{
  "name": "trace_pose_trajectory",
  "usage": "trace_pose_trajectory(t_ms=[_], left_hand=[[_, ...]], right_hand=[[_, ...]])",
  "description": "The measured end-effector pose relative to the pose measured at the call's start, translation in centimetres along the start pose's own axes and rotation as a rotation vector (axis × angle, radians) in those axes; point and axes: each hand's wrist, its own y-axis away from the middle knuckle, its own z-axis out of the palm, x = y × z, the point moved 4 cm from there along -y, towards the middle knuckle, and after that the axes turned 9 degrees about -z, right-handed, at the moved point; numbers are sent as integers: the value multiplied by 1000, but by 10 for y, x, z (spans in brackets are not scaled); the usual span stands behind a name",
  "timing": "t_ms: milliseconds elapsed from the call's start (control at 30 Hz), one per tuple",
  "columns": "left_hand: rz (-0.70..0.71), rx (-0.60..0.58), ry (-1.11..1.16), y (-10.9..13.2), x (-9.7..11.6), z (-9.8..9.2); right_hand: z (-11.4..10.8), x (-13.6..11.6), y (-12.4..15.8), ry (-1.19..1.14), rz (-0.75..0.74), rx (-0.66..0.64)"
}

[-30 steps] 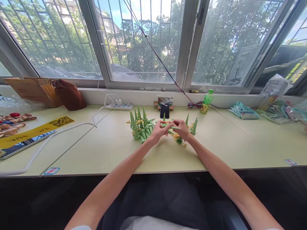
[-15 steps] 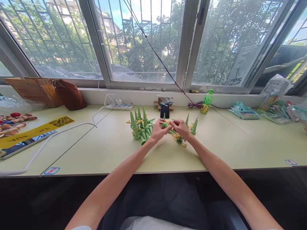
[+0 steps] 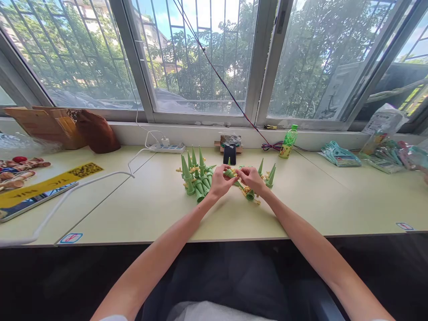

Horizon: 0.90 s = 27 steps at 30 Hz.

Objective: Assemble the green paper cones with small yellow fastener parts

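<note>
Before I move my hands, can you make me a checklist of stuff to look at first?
1. Left hand holding the green piece: ok.
2. Right hand gripping something: cannot tell, its fingers hide what's there.
3. All the green cones standing up: not ok, some lying cones are on their sides.
4. Green bottle upright, away from your hands: ok.
5. Phone on the table, not in your hands: ok.

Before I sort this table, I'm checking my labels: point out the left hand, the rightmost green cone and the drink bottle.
Left hand [image 3: 220,182]: head view, back of the hand.
Rightmost green cone [image 3: 271,176]: head view, mid-side.
Drink bottle [image 3: 288,144]: head view, mid-body.
</note>
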Motion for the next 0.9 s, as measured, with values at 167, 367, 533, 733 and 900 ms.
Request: trace_pose_trajectory(t_ms=[167,367,533,733,900], left_hand=[[45,40,-77,0,2,-1],[50,40,-134,1,4,0],[51,34,-163,1,4,0],[110,56,-244,2,5,0],[145,76,-279,3,5,0]], right_hand=[[2,5,-1,-44,2,8],[3,6,-1,-79,17,7],[2,7,-1,-85,15,5],[2,6,-1,-50,5,3],[2,4,0,-22,9,-1]])
